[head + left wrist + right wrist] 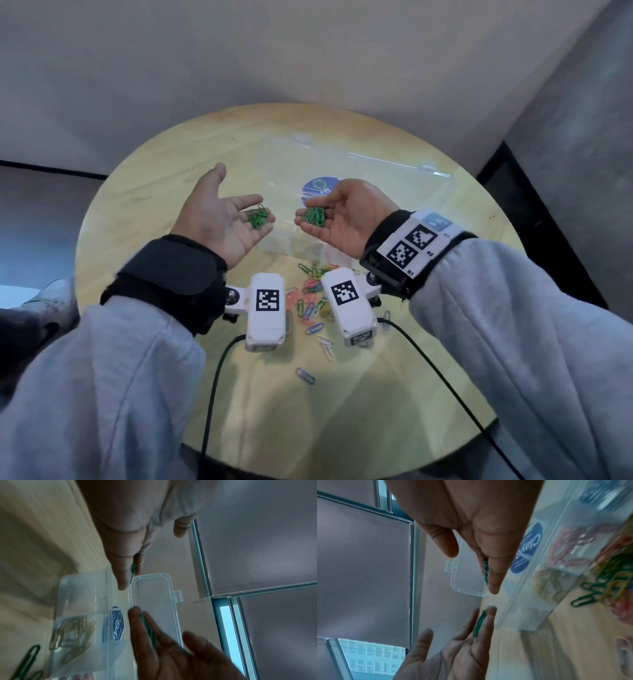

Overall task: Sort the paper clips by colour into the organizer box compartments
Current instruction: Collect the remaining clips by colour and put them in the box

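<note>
Both hands hover palm up over the clear organizer box (291, 245), whose lid (376, 178) lies open behind. My left hand (219, 219) carries a small heap of green paper clips (258, 216) on its flat fingers. My right hand (342, 219), loosely cupped, carries another heap of green clips (315, 216). In the left wrist view, green clips (133, 569) show edge-on along the left fingers, above the box (82, 588). One compartment holds yellow clips (73, 632); another holds pink clips (568, 550). A mixed-colour pile of clips (311, 294) lies on the table in front of the box.
The round wooden table (137, 192) has its edge close on all sides. A blue round sticker (318, 188) sits on the box lid. Loose clips (305, 375) lie scattered toward me. Two black cables (212, 394) run off the near edge.
</note>
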